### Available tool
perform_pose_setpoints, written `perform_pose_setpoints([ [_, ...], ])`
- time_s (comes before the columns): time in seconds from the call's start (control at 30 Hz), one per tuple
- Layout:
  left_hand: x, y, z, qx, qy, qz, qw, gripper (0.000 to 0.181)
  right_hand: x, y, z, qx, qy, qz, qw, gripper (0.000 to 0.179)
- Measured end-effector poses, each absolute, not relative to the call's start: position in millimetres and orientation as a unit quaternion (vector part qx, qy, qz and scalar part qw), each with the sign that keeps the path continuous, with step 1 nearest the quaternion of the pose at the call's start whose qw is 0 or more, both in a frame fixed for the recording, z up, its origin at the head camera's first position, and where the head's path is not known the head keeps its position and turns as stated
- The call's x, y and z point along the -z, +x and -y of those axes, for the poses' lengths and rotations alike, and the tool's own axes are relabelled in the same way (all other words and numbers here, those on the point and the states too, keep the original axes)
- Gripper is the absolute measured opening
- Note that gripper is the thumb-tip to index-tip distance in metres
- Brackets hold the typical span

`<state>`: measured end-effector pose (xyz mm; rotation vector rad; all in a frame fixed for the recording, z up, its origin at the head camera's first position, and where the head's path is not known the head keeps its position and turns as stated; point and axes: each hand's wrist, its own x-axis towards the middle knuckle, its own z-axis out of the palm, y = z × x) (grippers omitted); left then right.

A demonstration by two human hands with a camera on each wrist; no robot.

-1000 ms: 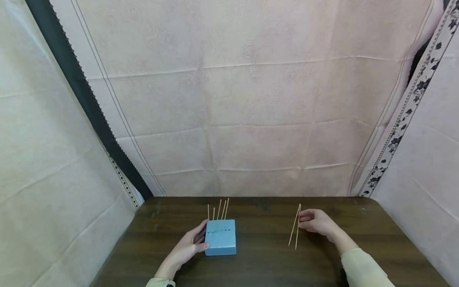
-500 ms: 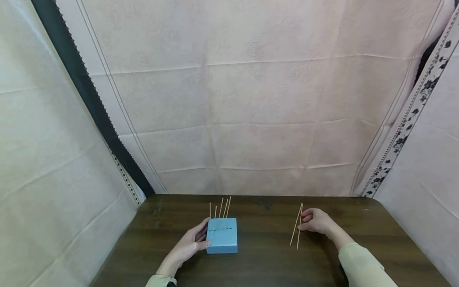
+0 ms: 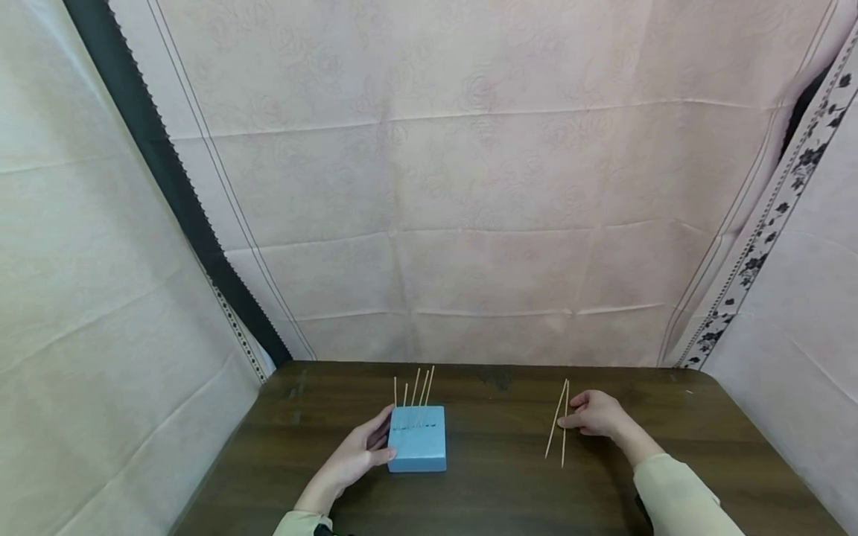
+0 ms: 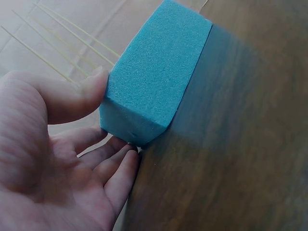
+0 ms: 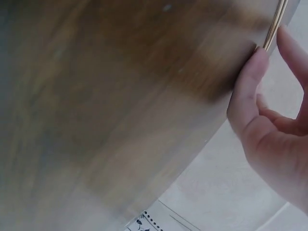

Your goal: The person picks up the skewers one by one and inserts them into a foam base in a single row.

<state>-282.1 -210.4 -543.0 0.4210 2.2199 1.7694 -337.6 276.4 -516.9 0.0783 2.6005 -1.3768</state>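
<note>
My left hand grips the left side of a light blue foam block, thumb on the near side and fingers beneath and behind in the left wrist view. Several thin wooden skewers stand up from the block's far part, near a row of small dark marks; their heights differ. Further right, two more skewers lie on the table in a narrow V: a left skewer and a right skewer. My right hand pinches the right skewer, its thumb and finger on either side of it in the right wrist view.
A dark brown wooden table lies under both hands. Pale cloth hangs behind its far edge, with more cloth at left and right. A wide stretch of table separates the block from the loose skewers.
The right thumb has moved leftward over the right skewer, and that skewer's near end has shifted slightly right, away from the other. The view has drifted slightly; the left hand keeps its hold.
</note>
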Motion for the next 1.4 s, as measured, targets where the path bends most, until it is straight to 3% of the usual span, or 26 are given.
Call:
perform_pose_setpoints([
  [0.8, 544.2, -282.8, 212.7, -0.611, 0.147, -0.766, 0.139, 0.086, 512.8, -288.9, -336.7, 0.454, 0.028, -0.883, 0.118, 0.045],
  [1.4, 543.9, -282.2, 211.4, -0.611, 0.142, -0.768, 0.133, 0.086, 518.1, -285.5, -346.4, 0.483, -0.018, -0.866, 0.125, 0.048],
])
